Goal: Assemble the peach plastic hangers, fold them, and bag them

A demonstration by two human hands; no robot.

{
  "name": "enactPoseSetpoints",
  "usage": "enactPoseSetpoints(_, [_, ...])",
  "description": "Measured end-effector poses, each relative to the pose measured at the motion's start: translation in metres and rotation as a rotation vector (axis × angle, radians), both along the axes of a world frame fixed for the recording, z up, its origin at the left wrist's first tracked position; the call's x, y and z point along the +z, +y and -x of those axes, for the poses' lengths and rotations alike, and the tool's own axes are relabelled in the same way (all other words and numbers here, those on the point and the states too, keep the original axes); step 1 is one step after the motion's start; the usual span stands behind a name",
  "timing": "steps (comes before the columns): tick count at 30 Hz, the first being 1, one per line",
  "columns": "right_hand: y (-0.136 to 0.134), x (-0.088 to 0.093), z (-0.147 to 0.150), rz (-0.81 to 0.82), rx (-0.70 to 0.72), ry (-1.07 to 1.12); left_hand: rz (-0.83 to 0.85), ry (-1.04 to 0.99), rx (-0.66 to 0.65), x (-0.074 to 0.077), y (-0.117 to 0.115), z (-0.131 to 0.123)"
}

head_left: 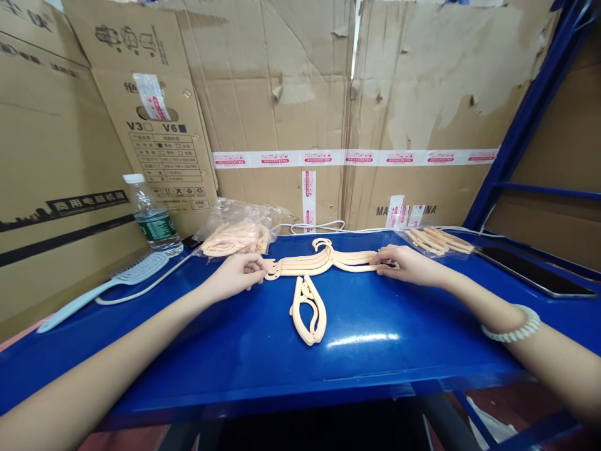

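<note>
Several peach plastic clothes hangers (305, 265) lie spread out and stacked on the blue table (211, 363), their hooks pointing to the back. At their left end my left hand (236, 274) is closed, thumb and fingers pinching the tips. My right hand (407, 264) is closed around the tips at the right end, its fingers partly hiding them. Closer to me lies a single folded hanger (321, 312) of the same colour, apart from both hands.
Behind on the left are a clear bag of folded hangers (239, 235), a water bottle (157, 225) and a light-blue hairbrush (107, 283). Another hanger bundle (439, 240) and a dark tablet (535, 270) lie right. A white cable (319, 230) runs along the cardboard wall (282, 119).
</note>
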State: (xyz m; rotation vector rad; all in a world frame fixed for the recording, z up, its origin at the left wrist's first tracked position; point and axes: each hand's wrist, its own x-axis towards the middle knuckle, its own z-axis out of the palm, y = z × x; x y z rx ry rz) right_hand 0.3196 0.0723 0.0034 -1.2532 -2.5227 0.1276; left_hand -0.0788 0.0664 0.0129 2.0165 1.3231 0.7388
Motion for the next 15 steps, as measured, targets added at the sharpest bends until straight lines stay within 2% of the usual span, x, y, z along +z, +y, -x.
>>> enactPoseSetpoints(15, [0.0083, -0.0108, -0.0014, -0.020, -0.033, 0.031, 0.026, 0.045, 0.002, -0.0015, -0.0073, -0.0094])
